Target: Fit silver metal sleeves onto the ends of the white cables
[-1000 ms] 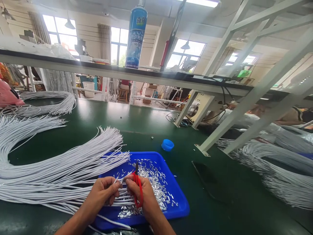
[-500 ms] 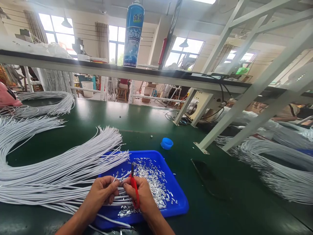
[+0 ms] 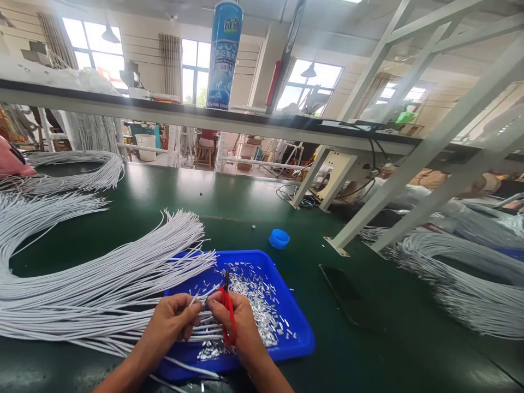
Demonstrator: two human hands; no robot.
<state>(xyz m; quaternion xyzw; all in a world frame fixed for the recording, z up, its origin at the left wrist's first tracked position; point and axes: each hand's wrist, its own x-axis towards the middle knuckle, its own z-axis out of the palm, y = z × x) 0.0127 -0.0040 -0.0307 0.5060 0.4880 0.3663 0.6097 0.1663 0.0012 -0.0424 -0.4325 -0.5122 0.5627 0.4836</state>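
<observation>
My left hand (image 3: 172, 319) pinches the end of a white cable (image 3: 195, 297) between thumb and forefinger. Close beside it, my right hand (image 3: 241, 325) is closed around red-handled scissors (image 3: 231, 319), their dark blades pointing up. The right thumb and forefinger are also pinched near the cable end; what lies between them is too small to make out. Both hands are over a blue tray (image 3: 301, 333), where many short silvery-white bits (image 3: 264, 308) lie scattered. A thick bundle of white cables (image 3: 118, 267) runs in from the left, its ends over the tray.
On the green table (image 3: 229, 202) stand a small blue cap (image 3: 279, 238) and a dark phone-like slab (image 3: 347, 295). More cable coils (image 3: 454, 273) lie right, beside slanting white frame legs (image 3: 368, 210). A blue spray can (image 3: 224, 57) stands on the raised shelf.
My right hand and the scissors have shifted slightly right, widening the gap to my left fingertips. My left hand keeps its pinch on the cable, nearly still.
</observation>
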